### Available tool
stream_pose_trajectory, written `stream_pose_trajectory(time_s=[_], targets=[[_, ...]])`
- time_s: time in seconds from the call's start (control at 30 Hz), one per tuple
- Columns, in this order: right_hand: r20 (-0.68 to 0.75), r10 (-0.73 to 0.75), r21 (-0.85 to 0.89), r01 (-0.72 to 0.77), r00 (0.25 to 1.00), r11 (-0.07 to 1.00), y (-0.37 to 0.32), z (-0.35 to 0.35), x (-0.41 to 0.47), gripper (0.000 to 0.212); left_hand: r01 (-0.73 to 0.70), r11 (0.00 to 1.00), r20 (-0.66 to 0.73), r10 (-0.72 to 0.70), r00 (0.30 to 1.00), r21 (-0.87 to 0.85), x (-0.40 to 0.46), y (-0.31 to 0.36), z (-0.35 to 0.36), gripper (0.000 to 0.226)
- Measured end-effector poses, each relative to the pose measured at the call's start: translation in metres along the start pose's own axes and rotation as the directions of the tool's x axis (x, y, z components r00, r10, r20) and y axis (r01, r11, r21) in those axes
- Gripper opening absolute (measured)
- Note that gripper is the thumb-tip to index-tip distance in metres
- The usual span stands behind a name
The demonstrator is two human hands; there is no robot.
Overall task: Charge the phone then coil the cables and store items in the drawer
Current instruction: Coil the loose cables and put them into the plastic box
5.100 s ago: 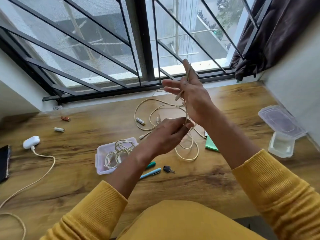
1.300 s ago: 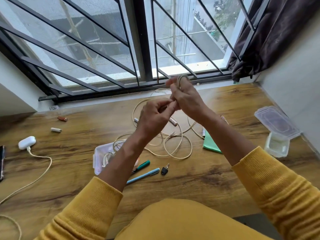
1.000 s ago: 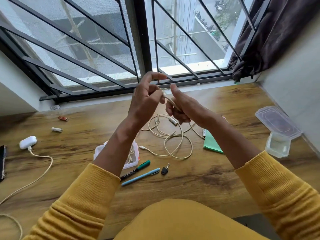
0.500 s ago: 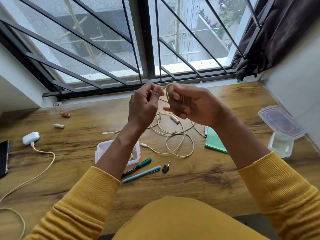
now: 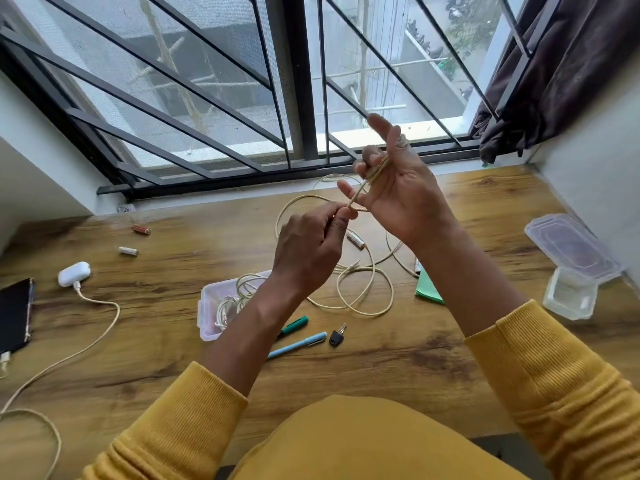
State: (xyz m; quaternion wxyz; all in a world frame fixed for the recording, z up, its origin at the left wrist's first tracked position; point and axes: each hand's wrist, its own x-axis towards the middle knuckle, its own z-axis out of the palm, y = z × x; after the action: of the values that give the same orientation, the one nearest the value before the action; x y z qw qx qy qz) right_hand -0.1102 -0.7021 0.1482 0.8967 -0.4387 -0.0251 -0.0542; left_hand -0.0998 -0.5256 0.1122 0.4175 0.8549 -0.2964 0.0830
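Note:
My right hand (image 5: 398,192) is raised above the wooden desk, with turns of a cream cable (image 5: 367,292) wound round its fingers and held under the thumb. My left hand (image 5: 311,247) pinches the same cable just below it, and a short taut stretch runs between them. The rest of that cable lies in loose loops on the desk. A clear container (image 5: 211,306) under my left forearm holds a coiled cable. At the left edge lies the black phone (image 5: 14,317). Beside it sits a white charger (image 5: 72,273) with its own cable trailing toward me.
Two pens (image 5: 298,344), a small black key (image 5: 337,337) and three batteries (image 5: 129,251) lie scattered on the desk. A green notepad (image 5: 427,289) is under my right forearm. An empty clear box (image 5: 569,297) and its lid (image 5: 571,247) sit far right by the wall.
My right hand has opened and lifted, fingers spread, with cable turns on them. My left hand has dropped lower and pulled a stretch of cable taut.

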Motion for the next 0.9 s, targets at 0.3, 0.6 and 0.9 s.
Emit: stream_pose_trajectory(time_s=[0.3, 0.6, 0.9], targets=[[0.068, -0.245, -0.609, 0.235, 0.967, 0.758, 0.03, 0.004, -0.002, 0.034, -0.064, 0.994, 0.081, 0.056, 0.995, 0.091, 0.014, 0.022, -0.027, 0.031], [0.061, 0.002, -0.952, 0.057, 0.998, 0.3, 0.03, -0.006, -0.009, 0.067, -0.099, 0.995, 0.136, 0.101, 0.986, -0.019, 0.024, 0.014, -0.051, 0.031], [0.173, 0.477, -0.806, -0.155, 0.862, 0.572, 0.028, -0.002, -0.017, 0.11, -0.16, 0.987, 0.196, 0.163, 0.967, -0.03, 0.035, 0.002, -0.065, 0.021]])
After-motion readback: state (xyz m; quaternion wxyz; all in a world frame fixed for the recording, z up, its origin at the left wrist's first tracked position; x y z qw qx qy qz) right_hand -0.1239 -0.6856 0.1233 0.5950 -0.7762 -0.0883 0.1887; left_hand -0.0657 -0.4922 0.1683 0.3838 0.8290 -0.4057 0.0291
